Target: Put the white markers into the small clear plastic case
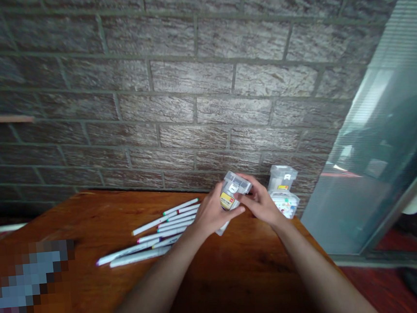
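My left hand and my right hand are both closed round a clear plastic marker case with a yellow and red label, held up above the wooden table. The left hand grips its lower part, and the right hand's fingers press on its upper right side. Several white markers with coloured caps lie loose on the table just left of my hands. A second clear case, filled with markers, stands on the table just right of my right hand.
A grey brick wall runs behind the table. A frosted glass panel stands at the right. The table's right edge drops to a red floor. A blurred patch covers the lower left corner.
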`<state>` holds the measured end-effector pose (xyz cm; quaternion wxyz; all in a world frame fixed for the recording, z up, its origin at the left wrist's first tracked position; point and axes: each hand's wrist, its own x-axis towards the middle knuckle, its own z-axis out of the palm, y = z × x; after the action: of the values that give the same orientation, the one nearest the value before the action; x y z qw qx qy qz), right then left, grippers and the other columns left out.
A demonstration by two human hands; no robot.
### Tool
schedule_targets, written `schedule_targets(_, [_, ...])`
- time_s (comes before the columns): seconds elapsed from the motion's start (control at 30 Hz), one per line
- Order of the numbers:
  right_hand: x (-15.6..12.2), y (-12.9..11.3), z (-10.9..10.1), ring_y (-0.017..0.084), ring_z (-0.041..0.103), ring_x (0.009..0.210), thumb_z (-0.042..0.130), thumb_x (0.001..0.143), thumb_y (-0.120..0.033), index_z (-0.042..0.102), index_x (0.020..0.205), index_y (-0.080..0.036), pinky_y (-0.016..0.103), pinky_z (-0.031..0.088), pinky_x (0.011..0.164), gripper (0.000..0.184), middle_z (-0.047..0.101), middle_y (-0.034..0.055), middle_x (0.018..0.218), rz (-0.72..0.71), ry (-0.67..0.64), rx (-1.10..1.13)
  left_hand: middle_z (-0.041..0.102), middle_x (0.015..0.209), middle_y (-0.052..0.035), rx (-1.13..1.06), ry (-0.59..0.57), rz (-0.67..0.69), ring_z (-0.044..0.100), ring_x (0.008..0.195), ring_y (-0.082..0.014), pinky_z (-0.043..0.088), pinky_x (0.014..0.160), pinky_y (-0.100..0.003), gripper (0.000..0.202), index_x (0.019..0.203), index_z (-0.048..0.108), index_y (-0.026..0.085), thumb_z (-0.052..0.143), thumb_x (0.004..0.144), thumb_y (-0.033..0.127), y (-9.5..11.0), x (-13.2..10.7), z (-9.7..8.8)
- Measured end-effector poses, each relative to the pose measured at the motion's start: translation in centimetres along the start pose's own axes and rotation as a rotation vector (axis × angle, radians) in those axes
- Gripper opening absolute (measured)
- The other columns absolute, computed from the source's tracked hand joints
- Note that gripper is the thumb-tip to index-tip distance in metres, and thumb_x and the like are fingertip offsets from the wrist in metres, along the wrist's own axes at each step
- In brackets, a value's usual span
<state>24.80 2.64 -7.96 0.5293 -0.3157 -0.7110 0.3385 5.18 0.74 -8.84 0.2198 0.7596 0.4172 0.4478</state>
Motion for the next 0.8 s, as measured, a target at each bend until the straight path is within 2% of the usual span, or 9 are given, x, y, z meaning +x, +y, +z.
schedule_targets(0.07, [-0.3, -0.6, -0.6, 0.028, 0.067, 0.119, 0.083, 0.088, -0.039, 0.06, 0.14, -0.027, 0.042, 0.057, 0.098, 0.058, 0.068, 0.0097, 0.135, -0.003, -0.031, 0.019, 0.071, 0.133, -0.0131, -0.144, -0.167, -0.044, 0.07, 0.118, -0.0352, 0.057, 0.096, -0.046, 0.09, 0.15, 0.046, 0.023, 0.088, 0.077, 0.055, -0.4, 0.4, -1.1])
schedule_targets(0.13, [-0.7, -1.3, -0.9, 0.027, 0.067, 0.117, 0.084, 0.088, -0.038, 0.062, 0.138, -0.028, 0.043, 0.056, 0.102, 0.056, 0.07, 0.008, 0.132, -0.003, -0.077, 0.048, 0.073, 0.125, -0.0126, -0.399, -0.316, -0.11, 0.073, 0.109, -0.0321, 0.059, 0.089, -0.045, 0.099, 0.163, 0.027, 0.025, 0.082, 0.085, 0.052, -0.9, 0.7, -2.4])
schedule_targets(0.3, [-1.4, -2.3, -0.5, 0.026, 0.072, 0.114, 0.085, 0.086, -0.039, 0.063, 0.137, -0.03, 0.044, 0.059, 0.101, 0.057, 0.075, 0.0053, 0.127, 0.043, -0.228, 0.132, 0.071, 0.128, -0.0118, -0.688, -0.466, -0.093, 0.073, 0.111, -0.0294, 0.057, 0.092, -0.042, 0.106, 0.167, 0.023, 0.031, 0.088, 0.084, 0.04, -1.5, -0.2, -4.1])
schedule_targets(0.37, [-1.7, -2.2, 0.0, 0.026, 0.073, 0.111, 0.087, 0.084, -0.039, 0.064, 0.136, -0.03, 0.043, 0.06, 0.098, 0.057, 0.076, 0.005, 0.126, 0.055, -0.272, 0.152, 0.072, 0.122, -0.0095, -0.721, -0.448, -0.089, 0.073, 0.108, -0.0278, 0.057, 0.091, -0.04, 0.102, 0.165, 0.026, 0.031, 0.089, 0.084, 0.036, -1.4, -1.0, -4.2])
schedule_targets(0.47, [-2.1, -1.7, 0.8, 0.025, 0.074, 0.111, 0.085, 0.086, -0.038, 0.062, 0.137, -0.029, 0.043, 0.061, 0.098, 0.056, 0.075, 0.0059, 0.126, 0.056, -0.308, 0.166, 0.074, 0.116, -0.0075, -0.77, -0.379, -0.088, 0.074, 0.1, -0.025, 0.057, 0.084, -0.034, 0.085, 0.151, 0.04, 0.027, 0.09, 0.082, 0.035, -1.5, -2.3, -3.7])
schedule_targets(0.53, [-2.4, -1.4, 1.2, 0.025, 0.073, 0.113, 0.082, 0.089, -0.036, 0.059, 0.142, -0.029, 0.044, 0.061, 0.098, 0.058, 0.073, 0.0071, 0.129, 0.043, -0.308, 0.143, 0.075, 0.11, -0.0058, -0.813, -0.344, -0.095, 0.075, 0.094, -0.0228, 0.057, 0.08, -0.032, 0.079, 0.144, 0.043, 0.025, 0.09, 0.082, 0.035, -1.9, -3.1, -3.3])
schedule_targets(0.6, [-2.7, -1.3, 1.5, 0.026, 0.072, 0.118, 0.08, 0.091, -0.032, 0.056, 0.147, -0.03, 0.046, 0.061, 0.1, 0.06, 0.07, 0.0088, 0.133, -0.038, -0.248, 0.008, 0.075, 0.107, -0.0047, -0.832, -0.297, -0.105, 0.074, 0.088, -0.0205, 0.057, 0.076, -0.029, 0.077, 0.141, 0.043, 0.024, 0.091, 0.081, 0.035, -2.3, -3.6, -2.9])
schedule_targets(0.7, [-3.1, -1.5, 1.6, 0.029, 0.069, 0.122, 0.081, 0.09, -0.028, 0.06, 0.145, -0.028, 0.048, 0.059, 0.104, 0.059, 0.068, 0.0112, 0.134, -0.255, -0.116, -0.339, 0.074, 0.105, -0.0037, -0.822, -0.247, -0.125, 0.073, 0.083, -0.0174, 0.056, 0.071, -0.026, 0.078, 0.14, 0.044, 0.023, 0.092, 0.08, 0.033, -2.9, -4.1, -2.6])
schedule_targets(0.8, [-3.4, -1.7, 1.6, 0.028, 0.07, 0.118, 0.085, 0.086, -0.027, 0.064, 0.14, -0.026, 0.045, 0.06, 0.101, 0.058, 0.072, 0.0115, 0.13, -0.4, -0.1, -0.514, 0.074, 0.103, -0.0033, -0.835, -0.243, -0.129, 0.072, 0.08, -0.0163, 0.056, 0.071, -0.025, 0.076, 0.139, 0.045, 0.022, 0.091, 0.08, 0.031, -3.1, -4.4, -2.4])
